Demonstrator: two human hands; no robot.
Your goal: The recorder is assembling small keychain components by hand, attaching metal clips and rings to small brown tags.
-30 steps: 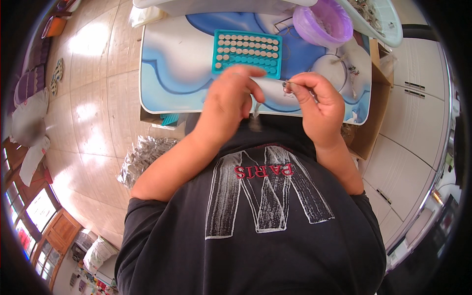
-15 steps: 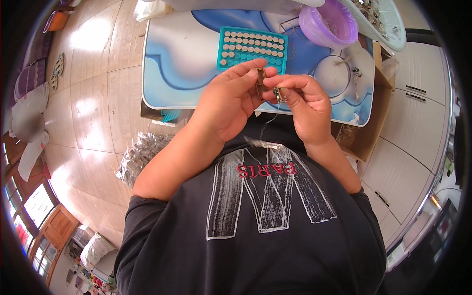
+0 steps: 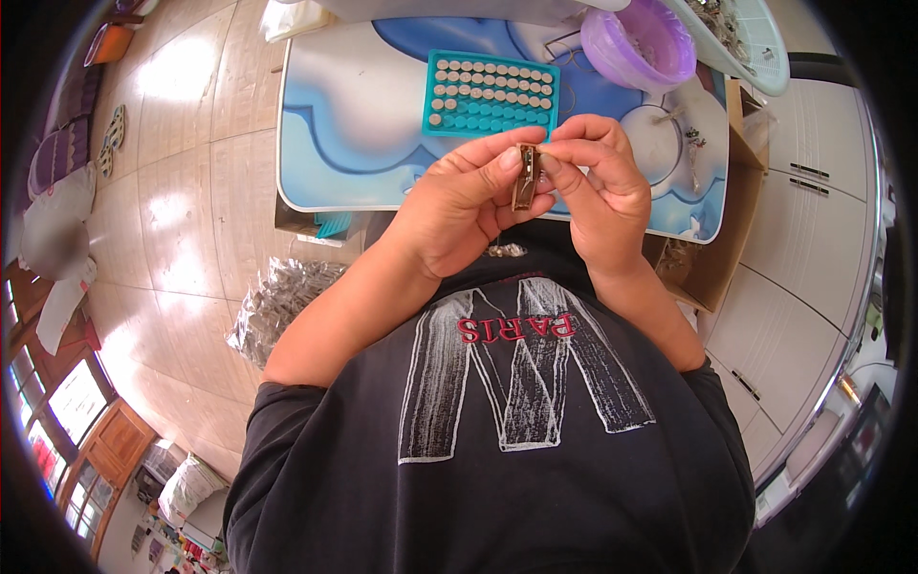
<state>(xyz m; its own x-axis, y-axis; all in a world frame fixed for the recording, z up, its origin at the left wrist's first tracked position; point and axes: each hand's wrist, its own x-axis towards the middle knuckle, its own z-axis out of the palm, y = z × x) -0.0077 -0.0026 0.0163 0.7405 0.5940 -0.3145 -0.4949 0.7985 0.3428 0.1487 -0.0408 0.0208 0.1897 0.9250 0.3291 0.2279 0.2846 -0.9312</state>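
My left hand [image 3: 454, 196] grips a small, narrow, brown-gold case [image 3: 523, 191] between thumb and fingers, held upright above the table's near edge. The case's open side faces up, and small light and dark parts show inside it. At its upper right edge, my right hand [image 3: 609, 191] has thumb and forefinger pinched against the case; its fingertips hide whether it also grips the small circuit board. Below the hands, a small silvery cluster [image 3: 507, 251] hangs in front of the dark shirt. Beyond them lies a turquoise tray [image 3: 429, 96] with rows of round, pale pieces [image 3: 492, 84].
The blue-and-white table [image 3: 335, 143] carries a purple lined basin [image 3: 598, 48] at the back right. Next to it is a pale green basket [image 3: 770, 67] of small parts. Small wired bits [image 3: 694, 143] lie right of my hands. A silvery bag [image 3: 277, 306] sits by my left arm.
My right hand has brought the small circuit board to the case, where parts now show inside. The case has shifted slightly right and down; the hanging cluster has moved up and left.
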